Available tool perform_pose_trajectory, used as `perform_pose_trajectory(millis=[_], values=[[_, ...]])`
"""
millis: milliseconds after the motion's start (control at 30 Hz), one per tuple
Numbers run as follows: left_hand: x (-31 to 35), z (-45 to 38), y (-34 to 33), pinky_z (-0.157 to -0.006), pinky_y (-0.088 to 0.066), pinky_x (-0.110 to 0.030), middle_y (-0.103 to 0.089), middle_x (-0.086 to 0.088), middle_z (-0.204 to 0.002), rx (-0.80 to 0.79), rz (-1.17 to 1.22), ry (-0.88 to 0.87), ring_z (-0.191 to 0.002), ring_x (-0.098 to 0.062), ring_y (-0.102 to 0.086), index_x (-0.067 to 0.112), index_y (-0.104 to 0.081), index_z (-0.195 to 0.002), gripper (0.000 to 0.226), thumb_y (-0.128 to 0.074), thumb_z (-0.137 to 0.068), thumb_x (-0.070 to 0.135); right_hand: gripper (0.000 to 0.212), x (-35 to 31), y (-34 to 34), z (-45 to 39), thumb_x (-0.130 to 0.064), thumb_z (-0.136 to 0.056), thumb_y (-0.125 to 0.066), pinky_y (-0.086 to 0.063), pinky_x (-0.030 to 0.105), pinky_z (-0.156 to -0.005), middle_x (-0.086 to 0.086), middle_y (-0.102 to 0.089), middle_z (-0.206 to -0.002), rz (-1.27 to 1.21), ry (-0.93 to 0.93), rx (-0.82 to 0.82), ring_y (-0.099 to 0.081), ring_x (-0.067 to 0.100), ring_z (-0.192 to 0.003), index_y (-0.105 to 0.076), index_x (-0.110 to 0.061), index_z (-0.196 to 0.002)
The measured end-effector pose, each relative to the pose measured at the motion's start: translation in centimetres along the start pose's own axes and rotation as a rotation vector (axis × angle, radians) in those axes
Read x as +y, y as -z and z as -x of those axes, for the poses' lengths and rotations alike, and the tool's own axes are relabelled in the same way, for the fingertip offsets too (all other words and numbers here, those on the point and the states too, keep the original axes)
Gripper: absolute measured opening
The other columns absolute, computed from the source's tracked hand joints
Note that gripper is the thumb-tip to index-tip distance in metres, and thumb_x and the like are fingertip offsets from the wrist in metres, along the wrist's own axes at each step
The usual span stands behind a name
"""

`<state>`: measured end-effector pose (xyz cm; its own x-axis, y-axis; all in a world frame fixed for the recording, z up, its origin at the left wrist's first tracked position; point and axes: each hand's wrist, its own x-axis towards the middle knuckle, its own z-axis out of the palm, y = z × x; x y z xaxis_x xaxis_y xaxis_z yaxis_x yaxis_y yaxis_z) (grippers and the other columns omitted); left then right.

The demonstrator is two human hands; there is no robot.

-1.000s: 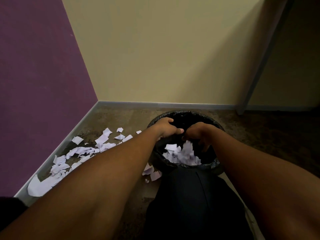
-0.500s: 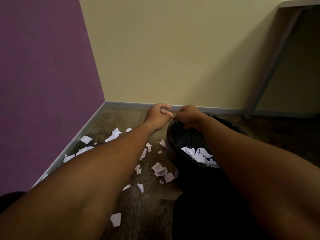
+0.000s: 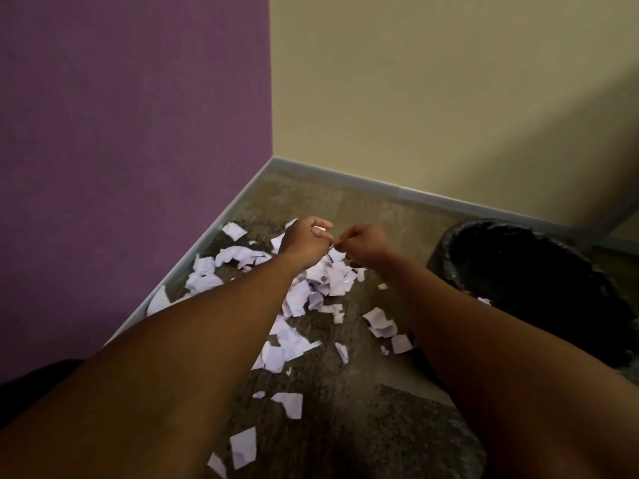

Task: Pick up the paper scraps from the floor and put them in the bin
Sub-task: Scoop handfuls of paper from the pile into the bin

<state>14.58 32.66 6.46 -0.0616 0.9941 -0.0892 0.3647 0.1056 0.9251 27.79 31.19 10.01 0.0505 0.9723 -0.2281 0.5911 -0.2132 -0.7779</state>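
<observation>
White paper scraps (image 3: 328,281) lie in a loose heap on the brown floor near the wall corner, and more scraps (image 3: 382,326) trail toward me and toward the bin. The black bin (image 3: 484,225), lined with a dark bag, stands at the right; one scrap (image 3: 484,300) shows inside it. My left hand (image 3: 306,242) and right hand (image 3: 363,245) hover close together above the heap, left of the bin. Both have curled fingers, and I see no paper in either. My forearms hide part of the heap.
A purple wall (image 3: 138,133) closes the left side and a beige wall (image 3: 432,98) the back, with a grey skirting board (image 3: 380,188) along both. Loose scraps (image 3: 243,447) lie near the bottom edge. A dark shape, likely my leg (image 3: 397,444), fills the lower middle.
Both hands rose out of the bin and swung left over the heap on the floor. The view turned left, so the bin now sits at the right.
</observation>
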Motion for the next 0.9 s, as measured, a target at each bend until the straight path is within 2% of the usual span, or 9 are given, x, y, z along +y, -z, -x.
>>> perform_pose_trajectory(millis=[133, 333, 433, 500, 533, 633, 700, 800, 900], values=[[-3.8, 0.9, 2.2, -0.073, -0.050, -0.024, -0.069, 0.005, -0.080, -0.032, -0.090, 0.081, -0.083, -0.017, -0.066, 0.021, -0.067, -0.099, 0.019, -0.065, -0.082, 0.011, 0.014, 1.6, -4.6, 0.0, -0.009, -0.082, -0.066, -0.057, 0.041, -0.069, 0.012, -0.058, -0.073, 0.070, -0.004, -0.074, -0.058, 0.023, -0.068, -0.059, -0.012, -0.071], [-9.5, 3.0, 3.9, -0.074, -0.047, -0.020, -0.070, 0.000, -0.112, -0.067, -0.242, 0.190, -0.099, -0.016, -0.064, 0.024, -0.069, -0.101, 0.020, -0.068, -0.082, 0.020, 0.008, 4.3, -10.2, 1.3, -0.013, -0.083, -0.068, -0.055, 0.045, -0.089, 0.011, -0.061, -0.088, 0.090, -0.068, -0.184, -0.059, 0.024, -0.083, -0.062, -0.012, -0.088], [-12.0, 4.3, 4.8, -0.081, -0.049, -0.024, -0.063, -0.003, -0.124, -0.166, -0.347, 0.267, -0.110, -0.021, -0.060, 0.025, -0.069, -0.107, 0.026, -0.072, -0.082, 0.022, 0.015, 5.8, -12.6, 2.3, -0.012, -0.081, -0.072, -0.055, 0.043, -0.078, 0.017, -0.063, -0.088, 0.166, -0.073, -0.236, -0.057, 0.025, -0.078, -0.064, -0.003, -0.089], [-13.7, 5.2, 5.5, -0.092, -0.048, -0.027, -0.058, -0.005, -0.131, -0.309, -0.494, 0.277, -0.118, -0.024, -0.056, 0.021, -0.066, -0.118, 0.035, -0.073, -0.084, 0.023, 0.020, 6.6, -13.9, 3.2, -0.010, -0.078, -0.077, -0.054, 0.040, -0.067, 0.020, -0.064, -0.092, 0.161, -0.106, -0.309, -0.058, 0.026, -0.074, -0.064, -0.006, -0.094], [-14.5, 5.8, 5.9, -0.091, -0.046, -0.026, -0.057, -0.006, -0.134, -0.400, -0.583, 0.265, -0.119, -0.024, -0.055, 0.018, -0.064, -0.123, 0.040, -0.072, -0.085, 0.022, 0.026, 7.1, -14.6, 3.6, -0.010, -0.077, -0.078, -0.055, 0.040, -0.070, 0.019, -0.064, -0.097, 0.173, -0.117, -0.353, -0.061, 0.028, -0.077, -0.064, -0.008, -0.098], [-16.7, 7.8, 7.1, -0.078, -0.047, -0.026, -0.060, -0.007, -0.128, -0.653, -0.782, 0.255, -0.103, -0.021, -0.057, 0.019, -0.061, -0.124, 0.043, -0.074, -0.083, 0.021, 0.046, 8.7, -16.0, 4.3, -0.019, -0.077, -0.081, -0.053, 0.038, -0.093, 0.016, -0.060, -0.124, 0.462, -0.017, -0.482, -0.061, 0.029, -0.109, -0.063, -0.010, -0.119], [-18.1, 9.0, 8.0, -0.074, -0.044, -0.024, -0.059, -0.003, -0.126, -0.744, -0.864, 0.248, -0.097, -0.016, -0.053, 0.021, -0.061, -0.123, 0.042, -0.074, -0.083, 0.019, 0.056, 9.8, -17.0, 4.9, -0.026, -0.078, -0.080, -0.047, 0.033, -0.099, 0.012, -0.055, -0.134, 0.653, 0.038, -0.578, -0.054, 0.028, -0.121, -0.058, -0.013, -0.128], [-19.4, 10.8, 9.0, -0.065, -0.037, -0.018, -0.056, 0.002, -0.119, -0.785, -0.911, 0.220, -0.094, -0.011, -0.047, 0.022, -0.060, -0.122, 0.041, -0.072, -0.084, 0.014, 0.076, 11.5, -18.4, 5.4, -0.032, -0.072, -0.085, -0.046, 0.033, -0.096, 0.012, -0.052, -0.135, 0.796, 0.014, -0.698, -0.051, 0.027, -0.123, -0.048, -0.011, -0.135], [-20.9, 12.7, 10.1, -0.068, -0.044, -0.025, -0.056, 0.007, -0.103, -0.777, -0.889, 0.149, -0.088, -0.013, -0.054, 0.029, -0.058, -0.114, 0.043, -0.079, -0.077, 0.022, 0.087, 13.1, -19.7, 5.9, -0.033, -0.062, -0.090, -0.050, 0.035, -0.094, 0.011, -0.055, -0.131, 0.843, 0.007, -0.716, -0.055, 0.026, -0.118, -0.047, -0.009, -0.133]])
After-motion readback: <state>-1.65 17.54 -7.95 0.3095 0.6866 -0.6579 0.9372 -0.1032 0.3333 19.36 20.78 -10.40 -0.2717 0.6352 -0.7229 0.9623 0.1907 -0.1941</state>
